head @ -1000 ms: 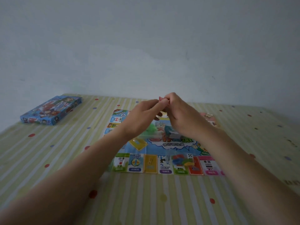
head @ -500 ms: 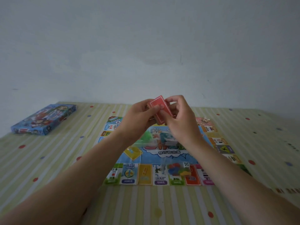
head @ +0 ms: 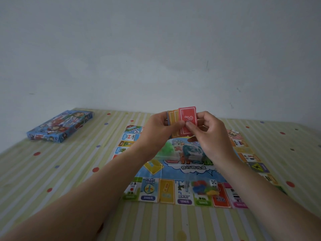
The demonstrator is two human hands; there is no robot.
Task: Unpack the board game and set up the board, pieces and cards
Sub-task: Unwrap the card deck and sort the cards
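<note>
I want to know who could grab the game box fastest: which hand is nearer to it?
Left. The left hand is up over the board's far left part, on the side where the game box lies. The right hand is farther right, beyond the cards.

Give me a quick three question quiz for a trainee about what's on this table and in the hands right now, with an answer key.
1. True or false: the game box lies on the board.
2. Which card faces the camera at the front of the cards in the hands? A) a red card with a question mark B) a green card with a star C) a blue card with a flag
3. Fill in: the white die lies beside the coloured pieces near the board's ____ edge.

Key: 1 false, the box lies apart, far left on the striped cloth. 2 A, pinched between left hand and right hand. 3 near.
</note>
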